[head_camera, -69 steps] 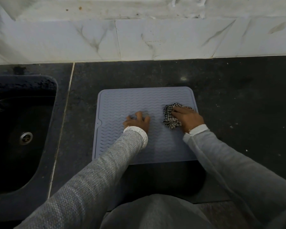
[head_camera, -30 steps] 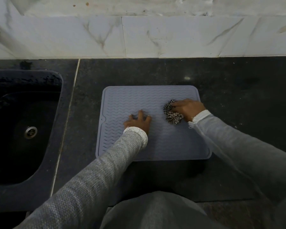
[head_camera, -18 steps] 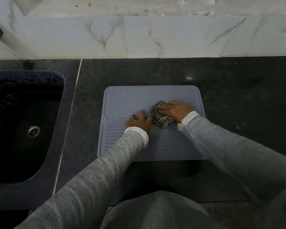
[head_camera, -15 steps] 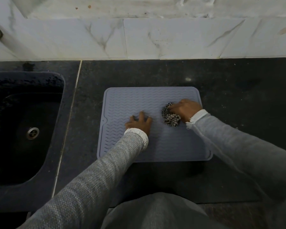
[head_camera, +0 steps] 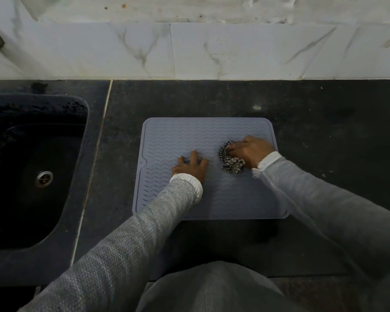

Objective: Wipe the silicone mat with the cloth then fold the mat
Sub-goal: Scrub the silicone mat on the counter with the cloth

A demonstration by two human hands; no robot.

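The mat (head_camera: pixel 178 140) lies flat and unfolded on the dark counter (head_camera: pixel 324 131), with its far edge parallel to the wall (head_camera: pixel 234 50). A bare strip of counter lies between the mat and the wall, a wide bare area is on the right side, and a narrower strip is on the left, between the mat and the sink (head_camera: pixel 32 165). The near edge of the mat is close to the front edge of the counter.

The mat is grey-blue, almost square, with rounded corners, a low raised rim and rows of small zigzag ridges. The counter is black speckled stone with a pale joint line beside the sink. The wall is made of white marble-like tiles with grey veins.

The left hand (head_camera: pixel 190 167) rests open on the middle of the mat, fingers spread, pressing it down and holding nothing. The right hand (head_camera: pixel 250 152) is closed around the cloth (head_camera: pixel 230 161), a crumpled black-and-white checked piece, and presses it on the right part of the mat. Both sleeves are grey knit.

The sink is a dark basin with a round metal drain (head_camera: pixel 44 178); I see nothing else inside it.
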